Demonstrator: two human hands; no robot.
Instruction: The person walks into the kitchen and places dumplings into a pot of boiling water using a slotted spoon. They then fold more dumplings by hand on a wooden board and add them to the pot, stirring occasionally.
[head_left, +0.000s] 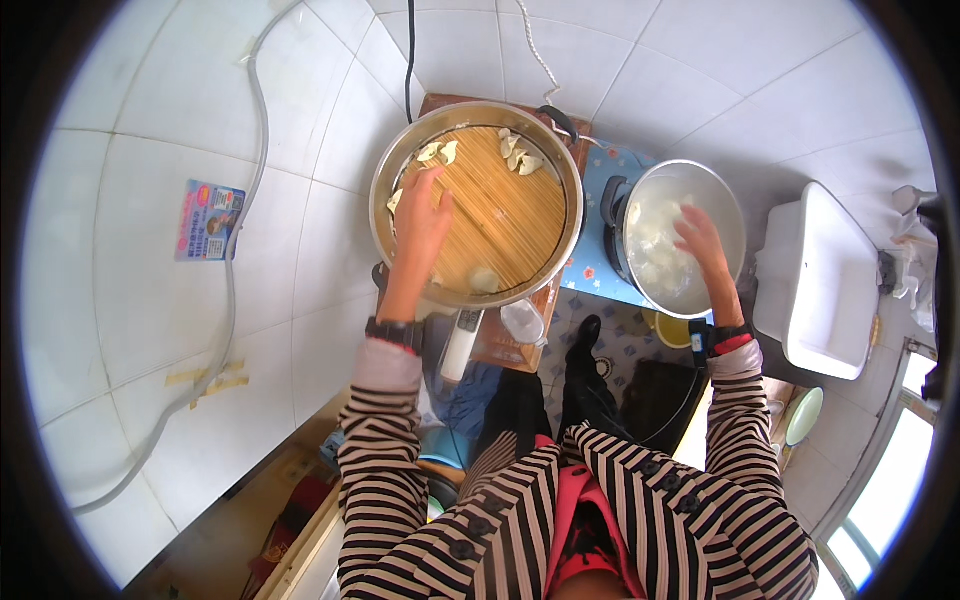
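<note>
My left hand is over the left side of a round slatted bamboo board inside a wide metal pan. Its thumb stands apart from the fingers, and nothing shows between them. Small folded dumplings lie just beyond the fingertips, and another dumpling is beside the hand. Across the board sits a second cluster of dumplings. Over the right side of a metal pot, my right hand has its fingers spread and looks empty. Pale dumplings lie in the pot's cloudy, steaming water.
The pan rests on a brown wooden stand, with a white handle and clear plastic scoop at its near edge. A blue flowered cover lies under the pot. To the right is a white basin; tiled walls close in.
</note>
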